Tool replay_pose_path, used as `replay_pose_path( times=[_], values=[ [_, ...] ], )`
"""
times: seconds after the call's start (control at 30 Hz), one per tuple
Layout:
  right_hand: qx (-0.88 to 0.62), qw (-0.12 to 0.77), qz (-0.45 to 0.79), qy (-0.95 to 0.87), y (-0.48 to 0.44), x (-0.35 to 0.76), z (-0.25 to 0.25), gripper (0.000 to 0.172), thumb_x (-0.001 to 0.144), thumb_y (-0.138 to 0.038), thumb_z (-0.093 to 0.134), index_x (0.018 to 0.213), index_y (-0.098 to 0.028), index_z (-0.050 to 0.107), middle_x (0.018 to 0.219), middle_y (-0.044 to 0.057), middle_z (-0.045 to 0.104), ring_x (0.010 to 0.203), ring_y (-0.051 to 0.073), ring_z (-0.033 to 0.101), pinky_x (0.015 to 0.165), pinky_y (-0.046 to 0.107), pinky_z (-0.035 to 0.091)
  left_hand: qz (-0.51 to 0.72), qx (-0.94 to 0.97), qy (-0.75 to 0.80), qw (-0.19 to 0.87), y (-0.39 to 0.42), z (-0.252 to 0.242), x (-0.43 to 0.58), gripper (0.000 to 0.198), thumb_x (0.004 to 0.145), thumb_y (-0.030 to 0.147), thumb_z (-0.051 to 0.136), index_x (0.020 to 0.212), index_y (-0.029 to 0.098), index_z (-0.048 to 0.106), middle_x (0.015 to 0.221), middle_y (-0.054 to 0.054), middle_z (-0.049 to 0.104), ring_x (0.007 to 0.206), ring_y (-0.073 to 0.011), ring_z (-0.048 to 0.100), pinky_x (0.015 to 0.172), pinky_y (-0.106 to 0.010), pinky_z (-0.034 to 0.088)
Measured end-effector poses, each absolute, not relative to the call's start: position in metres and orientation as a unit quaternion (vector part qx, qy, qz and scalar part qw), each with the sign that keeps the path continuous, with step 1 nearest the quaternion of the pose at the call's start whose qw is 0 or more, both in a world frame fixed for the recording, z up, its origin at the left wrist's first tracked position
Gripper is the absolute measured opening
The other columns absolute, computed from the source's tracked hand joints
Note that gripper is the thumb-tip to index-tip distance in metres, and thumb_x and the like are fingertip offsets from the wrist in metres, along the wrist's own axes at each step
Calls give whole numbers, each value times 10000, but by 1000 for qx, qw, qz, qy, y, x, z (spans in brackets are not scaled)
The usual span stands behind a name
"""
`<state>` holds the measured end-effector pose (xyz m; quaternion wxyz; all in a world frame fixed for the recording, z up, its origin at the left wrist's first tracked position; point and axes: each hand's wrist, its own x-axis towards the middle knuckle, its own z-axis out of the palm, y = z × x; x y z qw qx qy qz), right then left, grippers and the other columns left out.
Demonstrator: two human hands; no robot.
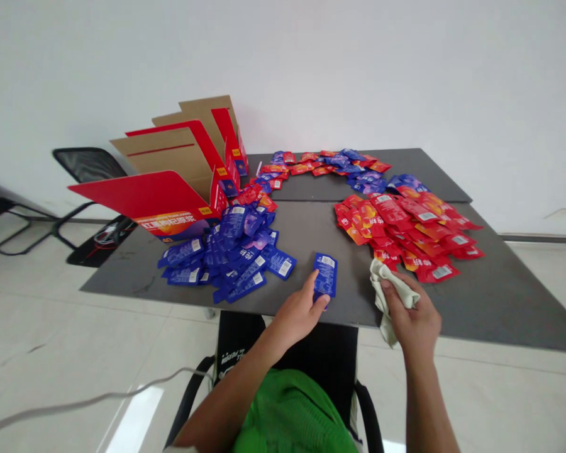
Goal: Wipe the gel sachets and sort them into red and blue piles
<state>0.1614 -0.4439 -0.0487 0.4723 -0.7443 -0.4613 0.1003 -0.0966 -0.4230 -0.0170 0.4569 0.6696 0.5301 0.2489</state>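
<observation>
Near the front edge of the table, my left hand [300, 314] grips a blue printed pouch [326, 272] by its lower end, thumb and fingers on its sides. The pouch's label and white barcode face up. To the right, my right hand [414, 314] is closed on a crumpled pale cloth [384, 283], part of which hangs past the table edge. A heap of blue pouches [240, 251] lies left of my left hand. Just beyond my right hand spreads a pile of red pouches [405, 229] with orange marks.
Open red cardboard boxes [170, 195] stand at the table's left side, flaps raised. Mixed red and blue pouches [311, 165] form an arc along the back of the dark table [302, 226]. A black chair [89, 165] stands at the left; a grey cable [99, 397] crosses the lower left.
</observation>
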Motion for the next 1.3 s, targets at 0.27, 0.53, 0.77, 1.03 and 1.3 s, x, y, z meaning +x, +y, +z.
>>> replay_pose_path(
  times=[0.27,0.53,0.77,1.03,1.3],
  values=[
    [-733,483,102,-468,-444,160,-48,572,904,-737,696,1247,-289,793,1177,55,797,1110,307,734,948,403,515,131,804,536,224,-455,5,-96,348,1092,422,544,1324,250,738,1123,-127,779,1032,-319,748,896,-416,564],
    [-653,497,111,-561,-433,167,-19,455,920,-594,785,1218,-251,795,1128,71,807,990,262,754,905,386,571,185,901,390,42,-478,-34,-89,388,1083,339,616,1450,219,641,1564,-122,606,1465,-293,536,1164,-453,493],
    [-381,299,44,-874,-402,136,6,401,1001,-239,703,1398,-294,674,1358,66,723,1168,247,680,983,378,557,201,911,361,1,-481,-68,-95,393,1115,281,550,1486,176,626,1567,-100,628,1482,-240,555,1196,-398,475],
    [-386,191,28,-902,-330,123,-24,428,994,-219,675,1419,-270,658,1377,99,696,1177,297,640,980,431,573,246,903,351,-27,-469,-67,-96,342,1157,243,442,1334,205,732,1443,21,729,1353,-140,664,1027,-296,555],
    [-416,303,-33,-857,-330,134,9,440,1043,-289,630,1481,-276,597,1390,117,676,1239,313,634,1054,472,526,272,898,344,28,-463,-51,-99,373,1170,232,381,1311,165,719,1378,-6,768,1279,-135,703,978,-313,554]
  ],
)
